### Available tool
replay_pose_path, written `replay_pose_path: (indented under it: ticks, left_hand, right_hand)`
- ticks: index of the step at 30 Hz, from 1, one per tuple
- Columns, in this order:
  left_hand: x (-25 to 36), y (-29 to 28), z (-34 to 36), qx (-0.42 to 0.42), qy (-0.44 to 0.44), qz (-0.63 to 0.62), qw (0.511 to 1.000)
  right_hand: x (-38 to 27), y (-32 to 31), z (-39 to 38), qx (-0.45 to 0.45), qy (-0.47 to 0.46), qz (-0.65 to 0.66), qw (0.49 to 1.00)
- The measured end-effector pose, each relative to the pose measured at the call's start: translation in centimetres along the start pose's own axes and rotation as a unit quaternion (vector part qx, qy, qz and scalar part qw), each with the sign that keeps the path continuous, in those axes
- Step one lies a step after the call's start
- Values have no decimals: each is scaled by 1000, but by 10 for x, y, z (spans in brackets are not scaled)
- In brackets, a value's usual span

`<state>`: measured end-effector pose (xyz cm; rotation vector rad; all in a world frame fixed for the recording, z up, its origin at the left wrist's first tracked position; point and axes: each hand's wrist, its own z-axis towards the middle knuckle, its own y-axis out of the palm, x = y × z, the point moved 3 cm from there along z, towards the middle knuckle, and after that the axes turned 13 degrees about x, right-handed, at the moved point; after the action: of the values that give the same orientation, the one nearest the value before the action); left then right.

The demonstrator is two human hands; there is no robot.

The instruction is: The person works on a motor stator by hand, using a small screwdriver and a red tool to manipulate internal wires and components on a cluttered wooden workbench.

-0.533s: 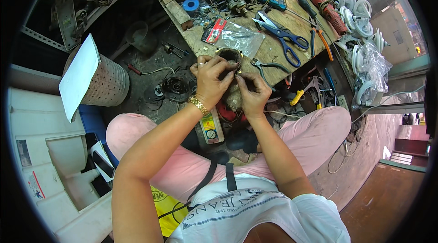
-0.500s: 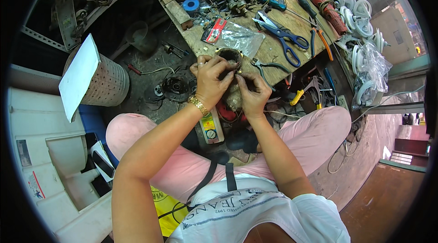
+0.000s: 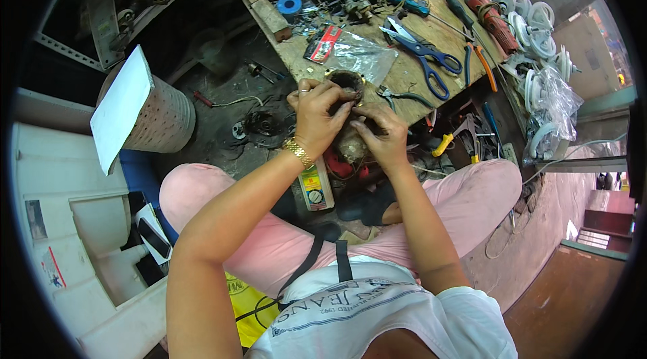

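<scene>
Head view: left hand [image 3: 321,114] fingers curled at the housing [image 3: 346,79] rim, right hand [image 3: 383,135] fingers bunched just beside. Can't tell how far open, or what they've got. Housing's between my hands, by tabletop [image 3: 294,57] edge; pliers [image 3: 408,96] to its right.

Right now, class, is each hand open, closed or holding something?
Left hand: curled at the dark, round, hollow housing; whether it grips it cannot be told.
Right hand: bent inward beside the housing; whether it pinches something small cannot be told.
</scene>
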<state>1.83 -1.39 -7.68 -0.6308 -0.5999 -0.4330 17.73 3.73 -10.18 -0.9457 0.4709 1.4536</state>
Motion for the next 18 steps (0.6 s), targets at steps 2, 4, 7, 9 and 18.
replay_pose_path:
  ticks: [2,4,7,9,18]
  left_hand:
    - [-3,1,-2,1,-15,1,1000]
    - [2,4,-2,-7,-17,30,999]
    - [3,4,-2,-12,-17,30,999]
    - [3,0,-1,5,8,47,999]
    - [-2,3,0,2,-6,-7,1000]
  right_hand:
    - [-1,-3,3,-14,-13,2,1000]
    - [-1,-7,6,-20,-14,-16,1000]
    - [3,-7,4,24,-6,-26,999]
    - [1,-1,7,26,-22,-30,999]
    - [6,-9,12,-12,-37,-23,999]
